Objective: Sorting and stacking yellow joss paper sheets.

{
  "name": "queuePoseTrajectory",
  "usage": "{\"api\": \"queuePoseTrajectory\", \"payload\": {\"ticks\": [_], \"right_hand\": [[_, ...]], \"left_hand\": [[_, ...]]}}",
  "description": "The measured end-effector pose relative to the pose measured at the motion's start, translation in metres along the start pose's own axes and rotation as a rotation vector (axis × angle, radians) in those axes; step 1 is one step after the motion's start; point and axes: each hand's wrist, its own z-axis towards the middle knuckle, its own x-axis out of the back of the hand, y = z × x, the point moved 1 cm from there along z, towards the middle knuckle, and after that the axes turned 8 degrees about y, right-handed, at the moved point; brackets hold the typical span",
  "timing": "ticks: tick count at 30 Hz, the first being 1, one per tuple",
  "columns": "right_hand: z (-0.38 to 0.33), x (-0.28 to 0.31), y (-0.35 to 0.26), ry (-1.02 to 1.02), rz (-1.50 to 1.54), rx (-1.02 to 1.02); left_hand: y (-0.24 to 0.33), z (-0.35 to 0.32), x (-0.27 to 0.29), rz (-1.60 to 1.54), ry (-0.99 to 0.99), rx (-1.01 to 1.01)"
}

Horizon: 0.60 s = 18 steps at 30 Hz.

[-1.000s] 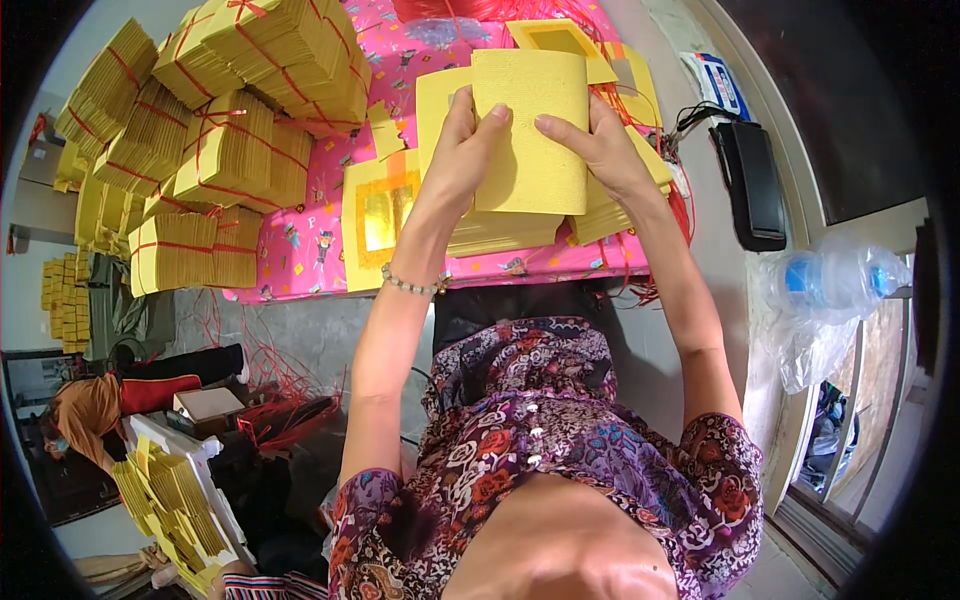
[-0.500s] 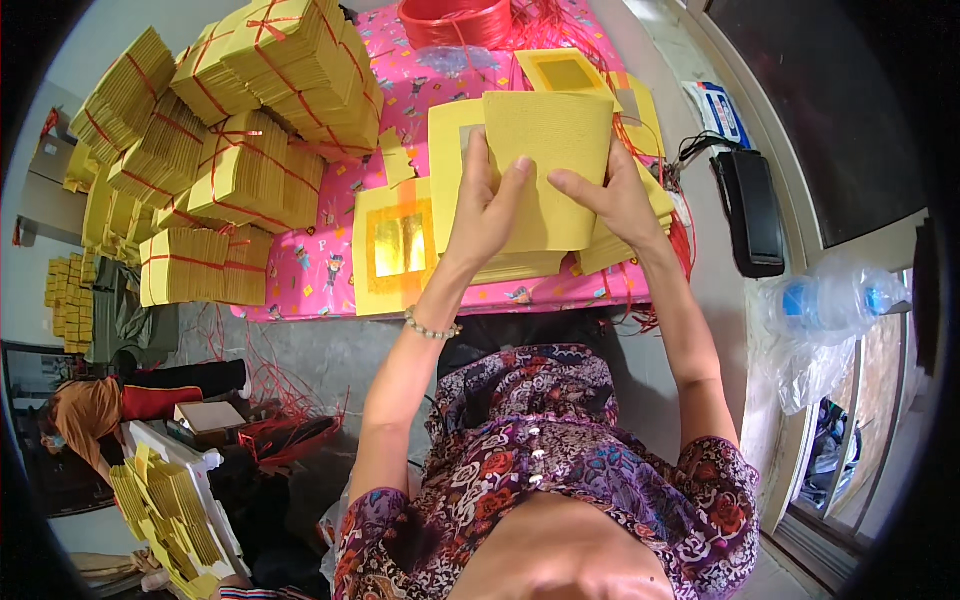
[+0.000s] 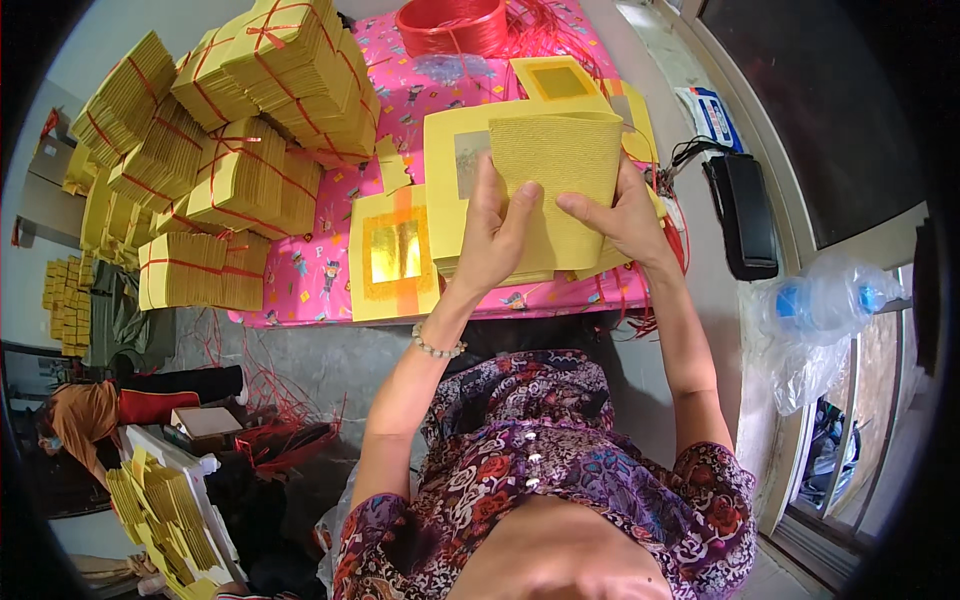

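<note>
Purple floral top [image 3: 575, 450], red roses [image 3: 497, 468], pale front buttons [image 3: 533, 458]; short sleeves [image 3: 722, 510]; left-wrist beaded bracelet [image 3: 437, 347].

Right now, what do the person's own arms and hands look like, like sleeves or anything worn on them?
Both the left hand and the right hand are ungloved. A bracelet of pale round beads circles the left wrist; nothing shows on the right one. The left sleeve and right sleeve are short, dark purple, with a red, white and bluish floral print.
</note>
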Motion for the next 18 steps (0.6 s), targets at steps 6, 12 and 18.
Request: {"api": "queuePoseTrajectory", "payload": {"ticks": [6, 12, 18], "right_hand": [[-0.010, 0.001, -0.003, 0.091, 0.072, -0.078], [-0.023, 0.003, -0.002, 0.177, 0.031, -0.023], [-0.030, 0.007, -0.008, 0.201, 0.011, -0.079]], "left_hand": [[0.003, -0.003, -0.006, 0.006, -0.001, 0.043], [0.002, -0.007, -0.014, 0.045, -0.011, 0.116], [0.001, -0.012, -0.024, 0.040, -0.003, 0.125]]}}
